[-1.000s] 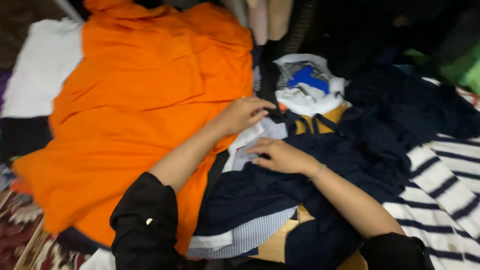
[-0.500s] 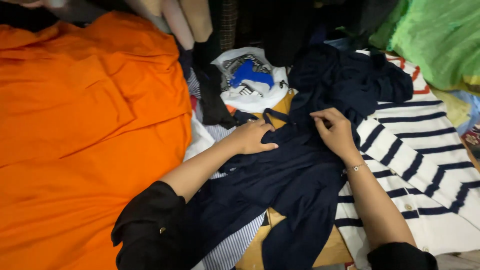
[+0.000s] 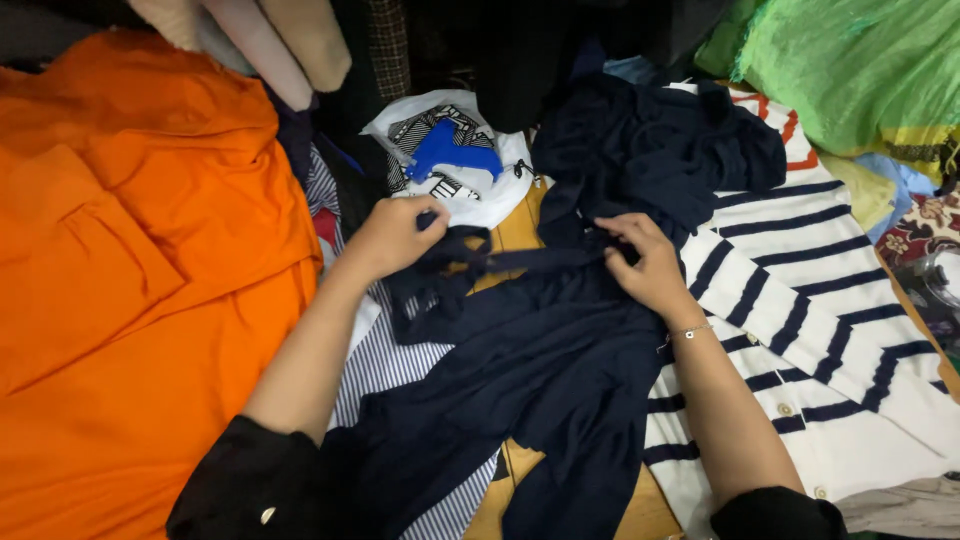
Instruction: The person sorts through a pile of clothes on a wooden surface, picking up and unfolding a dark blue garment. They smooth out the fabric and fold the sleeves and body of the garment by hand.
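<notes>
Navy garment (image 3: 560, 370) strap stretched between left hand (image 3: 392, 236) and right hand (image 3: 645, 262).

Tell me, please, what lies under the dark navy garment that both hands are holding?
Under the navy garment show a wooden surface, a thin-striped cloth and a white navy-striped top. The left hand and right hand grip it. Whatever lies beneath its middle is covered.

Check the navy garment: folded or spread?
Spread, not folded: the navy garment lies loose and rumpled, left hand and right hand pinching its upper edge.
</notes>
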